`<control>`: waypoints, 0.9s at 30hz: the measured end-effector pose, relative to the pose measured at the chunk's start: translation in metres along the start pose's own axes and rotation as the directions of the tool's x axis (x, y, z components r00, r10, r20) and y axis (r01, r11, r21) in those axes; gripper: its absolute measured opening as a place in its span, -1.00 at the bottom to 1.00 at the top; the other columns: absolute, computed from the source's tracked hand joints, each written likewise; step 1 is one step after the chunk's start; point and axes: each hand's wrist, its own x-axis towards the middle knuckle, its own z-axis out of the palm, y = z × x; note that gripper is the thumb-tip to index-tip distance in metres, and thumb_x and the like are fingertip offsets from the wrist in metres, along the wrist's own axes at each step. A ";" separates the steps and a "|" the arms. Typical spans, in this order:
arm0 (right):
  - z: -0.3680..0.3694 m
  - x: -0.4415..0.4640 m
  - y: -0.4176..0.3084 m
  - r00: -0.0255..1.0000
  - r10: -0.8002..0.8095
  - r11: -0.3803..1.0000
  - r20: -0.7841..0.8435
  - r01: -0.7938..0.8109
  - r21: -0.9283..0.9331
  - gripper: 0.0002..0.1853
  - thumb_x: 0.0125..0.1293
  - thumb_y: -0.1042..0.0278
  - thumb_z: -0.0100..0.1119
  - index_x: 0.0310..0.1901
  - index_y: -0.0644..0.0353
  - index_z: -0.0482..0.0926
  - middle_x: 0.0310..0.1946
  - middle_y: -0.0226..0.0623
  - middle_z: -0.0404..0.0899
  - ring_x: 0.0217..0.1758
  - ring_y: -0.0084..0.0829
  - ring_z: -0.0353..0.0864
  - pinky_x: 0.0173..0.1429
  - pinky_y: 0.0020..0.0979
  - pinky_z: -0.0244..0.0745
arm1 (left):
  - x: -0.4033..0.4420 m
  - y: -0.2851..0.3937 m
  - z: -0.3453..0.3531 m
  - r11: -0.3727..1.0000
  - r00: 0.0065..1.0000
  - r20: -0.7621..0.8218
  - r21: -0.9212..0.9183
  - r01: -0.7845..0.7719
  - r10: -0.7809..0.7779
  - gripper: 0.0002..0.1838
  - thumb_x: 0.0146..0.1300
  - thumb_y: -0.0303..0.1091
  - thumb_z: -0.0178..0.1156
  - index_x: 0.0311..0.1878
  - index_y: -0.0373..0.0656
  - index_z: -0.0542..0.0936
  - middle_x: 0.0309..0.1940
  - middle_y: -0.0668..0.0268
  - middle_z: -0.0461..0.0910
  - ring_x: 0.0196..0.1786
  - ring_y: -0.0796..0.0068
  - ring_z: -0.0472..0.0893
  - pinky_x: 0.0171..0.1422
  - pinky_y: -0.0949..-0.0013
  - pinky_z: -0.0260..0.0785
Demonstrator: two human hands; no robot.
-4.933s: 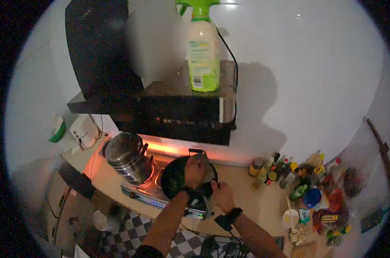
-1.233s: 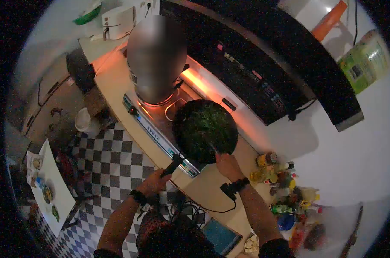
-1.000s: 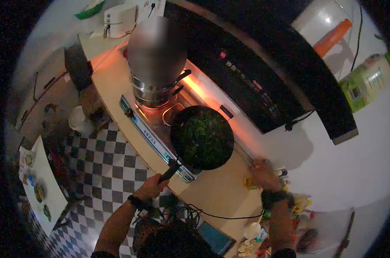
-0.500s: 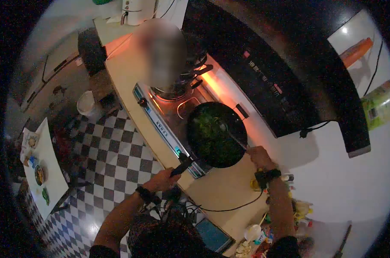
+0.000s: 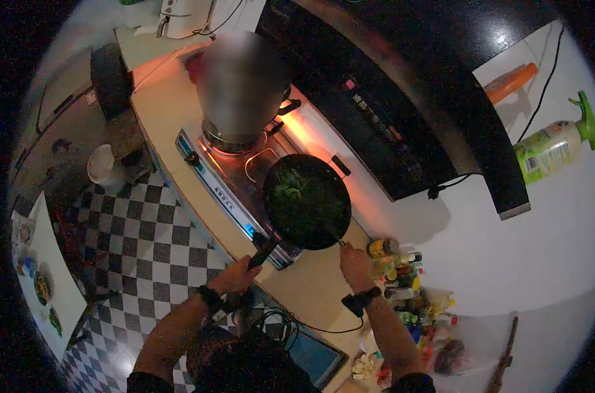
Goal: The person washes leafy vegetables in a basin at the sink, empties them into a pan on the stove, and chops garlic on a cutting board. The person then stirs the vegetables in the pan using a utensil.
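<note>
Dark leafy greens (image 5: 291, 187) lie in a black wok (image 5: 310, 226) on the right side of the gas stove (image 5: 225, 200). My left hand (image 5: 233, 275) is closed round the wok's black handle (image 5: 263, 254) at the near edge. On the wok's right side my right hand (image 5: 355, 263) grips a thin metal utensil (image 5: 340, 242) that reaches in over the rim; its far end is hard to see among the greens. A steel pot (image 5: 232, 141), partly blurred out, stands on the left burner, which glows orange.
Bottles and jars (image 5: 399, 275) crowd the counter at the right, with bags beyond them. A black range hood (image 5: 402, 124) hangs above the stove. A green spray bottle (image 5: 550, 154) is at the far right. A cable (image 5: 324, 329) crosses the counter, and a white table (image 5: 55, 275) stands left.
My right hand has moved left and down with the utensil, toward the wok's near right rim. The greens are now gathered at the wok's upper left. My left hand still holds the handle.
</note>
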 end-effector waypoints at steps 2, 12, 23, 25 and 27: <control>-0.042 -0.006 0.039 0.997 -0.082 0.995 0.013 0.081 0.061 -0.80 0.37 0.31 0.09 -0.10 0.20 0.62 -0.48 -0.13 0.63 -0.43 -0.16 0.69 -0.38 -0.06 0.53 | 0.001 0.003 -0.001 1.000 1.000 -0.004 0.005 0.025 -0.025 -0.47 0.51 0.10 0.03 0.02 -0.29 0.41 -0.39 0.06 0.60 -0.35 0.14 0.68 -0.27 0.04 0.48; 0.002 0.065 0.093 0.945 0.089 0.282 0.316 -0.328 0.901 -0.67 0.44 0.03 0.25 -0.40 0.07 0.57 -0.72 -0.48 0.31 -0.68 -0.56 0.34 -0.56 -0.41 0.25 | 0.008 -0.017 0.001 0.991 0.991 0.025 -0.035 -0.127 0.128 -0.53 0.55 0.06 0.00 0.00 -0.27 0.37 -0.47 0.17 0.49 -0.45 0.25 0.56 -0.32 0.08 0.44; -0.087 0.022 0.026 0.987 0.011 0.800 0.163 -0.106 0.591 -0.75 0.48 0.12 0.13 -0.25 0.11 0.60 -0.64 -0.19 0.47 -0.54 -0.21 0.57 -0.41 -0.11 0.42 | 0.019 -0.020 -0.001 0.858 0.949 0.286 -0.512 0.036 0.131 -0.57 0.49 0.08 0.14 -0.08 -0.17 0.46 -0.42 0.37 0.49 -0.44 0.53 0.54 -0.39 0.35 0.48; -0.098 -0.001 0.004 0.961 0.055 0.918 0.270 -0.155 0.364 -0.75 0.49 0.14 0.09 -0.17 0.14 0.61 -0.59 -0.07 0.55 -0.47 -0.05 0.63 -0.36 -0.02 0.46 | 0.017 -0.013 -0.003 0.763 0.940 0.333 -0.626 0.159 0.077 -0.59 0.48 0.06 0.17 -0.10 -0.14 0.47 -0.41 0.38 0.49 -0.43 0.54 0.54 -0.38 0.36 0.50; -0.147 -0.013 -0.042 0.998 -0.003 0.914 0.066 -0.024 0.404 -0.74 0.50 0.15 0.04 -0.08 0.17 0.59 -0.48 0.05 0.61 -0.41 0.10 0.62 -0.35 0.02 0.48 | 0.016 -0.009 -0.004 0.662 0.902 0.425 -0.657 0.362 -0.071 -0.62 0.47 0.02 0.20 -0.08 -0.13 0.47 -0.39 0.34 0.51 -0.41 0.53 0.56 -0.38 0.35 0.51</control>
